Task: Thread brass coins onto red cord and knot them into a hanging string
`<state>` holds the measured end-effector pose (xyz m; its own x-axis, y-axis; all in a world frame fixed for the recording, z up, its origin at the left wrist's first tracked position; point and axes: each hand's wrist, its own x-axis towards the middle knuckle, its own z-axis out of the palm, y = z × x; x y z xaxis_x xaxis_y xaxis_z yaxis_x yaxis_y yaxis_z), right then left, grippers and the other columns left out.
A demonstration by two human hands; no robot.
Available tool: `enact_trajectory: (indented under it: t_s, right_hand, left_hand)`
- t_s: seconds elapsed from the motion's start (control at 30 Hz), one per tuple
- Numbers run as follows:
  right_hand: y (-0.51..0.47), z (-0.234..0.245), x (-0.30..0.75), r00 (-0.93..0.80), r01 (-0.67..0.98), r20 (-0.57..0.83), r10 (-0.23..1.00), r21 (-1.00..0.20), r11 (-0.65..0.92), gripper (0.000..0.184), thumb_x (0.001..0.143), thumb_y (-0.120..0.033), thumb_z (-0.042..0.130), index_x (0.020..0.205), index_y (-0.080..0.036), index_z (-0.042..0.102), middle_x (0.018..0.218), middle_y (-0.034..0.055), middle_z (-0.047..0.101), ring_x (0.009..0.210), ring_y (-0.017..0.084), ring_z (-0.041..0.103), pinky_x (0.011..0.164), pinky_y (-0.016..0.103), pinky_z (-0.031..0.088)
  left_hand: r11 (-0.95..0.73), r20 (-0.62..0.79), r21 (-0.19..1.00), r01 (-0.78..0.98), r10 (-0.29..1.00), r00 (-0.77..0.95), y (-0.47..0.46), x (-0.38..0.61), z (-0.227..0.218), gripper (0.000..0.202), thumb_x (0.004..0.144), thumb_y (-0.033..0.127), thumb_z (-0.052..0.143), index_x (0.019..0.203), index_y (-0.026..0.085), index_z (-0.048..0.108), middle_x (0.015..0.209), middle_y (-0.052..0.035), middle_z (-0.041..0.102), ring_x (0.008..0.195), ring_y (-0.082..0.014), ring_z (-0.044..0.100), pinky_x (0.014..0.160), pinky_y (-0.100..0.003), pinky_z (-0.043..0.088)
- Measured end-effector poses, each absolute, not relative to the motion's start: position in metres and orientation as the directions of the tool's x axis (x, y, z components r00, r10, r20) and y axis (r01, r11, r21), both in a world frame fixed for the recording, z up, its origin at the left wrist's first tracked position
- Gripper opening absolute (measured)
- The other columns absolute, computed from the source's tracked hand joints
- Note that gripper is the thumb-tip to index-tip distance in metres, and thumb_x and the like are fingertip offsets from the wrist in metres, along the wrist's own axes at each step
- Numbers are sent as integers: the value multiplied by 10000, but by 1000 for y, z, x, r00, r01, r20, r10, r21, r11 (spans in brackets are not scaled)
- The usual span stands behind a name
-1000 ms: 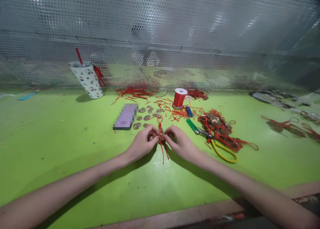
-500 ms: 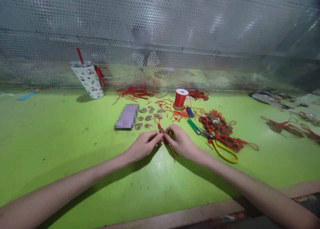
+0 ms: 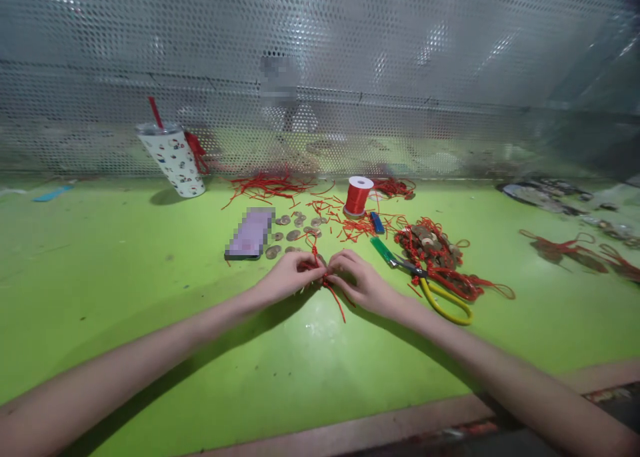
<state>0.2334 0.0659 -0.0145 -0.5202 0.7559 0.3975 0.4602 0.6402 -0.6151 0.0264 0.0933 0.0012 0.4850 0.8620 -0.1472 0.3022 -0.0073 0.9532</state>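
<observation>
In the middle of the head view, my left hand (image 3: pixel 293 274) and my right hand (image 3: pixel 361 281) meet with fingertips pinched. Between them is a knotted red cord (image 3: pixel 336 300), its loop standing up behind the fingers and its loose ends trailing toward me. Whatever coin hangs on this cord is mostly covered by my fingers. Several loose brass-coloured coins (image 3: pixel 293 235) lie just beyond my left hand. Right of my right hand are scissors with yellow handles (image 3: pixel 445 304) and a green lighter (image 3: pixel 383 251).
A pile of corded coins (image 3: pixel 430 244) lies at right. Behind are a red cord spool (image 3: pixel 358 198), a blue lighter (image 3: pixel 377 222) and cord scraps (image 3: pixel 270 186). A phone (image 3: pixel 250 234) and a white tumbler (image 3: pixel 175 160) stand left. Perforated metal sheeting (image 3: pixel 320 130) borders the table's back.
My fingers have shifted slightly on the cord, with the left thumb now stretched along it. The cord's loose ends have swung a little. The whole view has drifted slightly.
</observation>
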Motion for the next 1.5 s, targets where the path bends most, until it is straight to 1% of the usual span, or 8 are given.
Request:
enact_trajectory:
  t_s: [0.13,0.23,0.33,0.43,0.83,1.07,1.33,1.5]
  right_hand:
    - [53,-9,228,-317,630,246,916,-667,397,216,1017,-374,515,934,-180,558,892,82,629,820,218,582,748,356,476]
    - [37,-6,223,-235,808,177,956,-511,293,304,953,-479,592,913,-180,548,859,93,616,750,231,556,678,360,441]
    - [26,-8,219,-285,886,211,935,-313,341,187,965,-344,558,931,-160,557,897,134,626,793,260,568,708,387,432]
    - [24,-12,217,-290,908,202,935,-251,336,124,978,-227,489,934,-146,571,887,151,644,805,275,582,709,391,423]
    - [37,5,233,-302,768,24,953,-586,258,137,994,-204,466,966,-163,594,875,125,711,711,214,596,657,330,405]
    - [49,19,239,-372,749,-96,923,-619,237,247,1003,-237,465,927,-152,684,943,121,745,791,217,639,710,320,432]
    - [54,20,237,-356,748,-186,916,-644,160,284,1019,-321,428,908,-150,625,931,110,711,793,207,604,716,312,413]
    - [61,16,236,-392,687,-199,898,-712,142,358,1018,-421,418,794,-177,554,746,28,586,681,167,515,632,288,374]
  left_hand:
    - [13,-119,973,230,885,451,90,27,-1,241,798,374,730,778,147,650,638,-7,629,558,-116,553,505,-231,386]
    - [80,-146,983,166,890,431,87,28,0,216,812,334,740,813,139,648,700,-32,686,569,-116,598,521,-231,449]
    - [156,-189,981,112,891,412,86,29,-2,208,810,297,765,829,134,637,722,-47,713,566,-120,627,519,-236,500]
    - [191,-212,977,93,897,387,86,30,-3,201,796,250,792,827,132,633,678,-38,710,556,-126,646,518,-239,530]
    - [175,-217,972,159,930,298,89,31,5,170,924,155,655,764,115,613,647,-51,721,473,-112,635,495,-246,558]
    - [164,-211,971,172,930,302,92,31,2,227,934,228,663,742,128,594,606,-40,701,448,-108,613,465,-234,538]
    - [220,-252,967,129,897,363,87,30,3,316,928,364,663,722,134,604,594,-33,676,439,-78,560,434,-191,402]
    - [307,-299,951,45,867,399,81,33,5,323,920,354,669,698,120,651,619,-29,670,454,-56,508,450,-185,383]
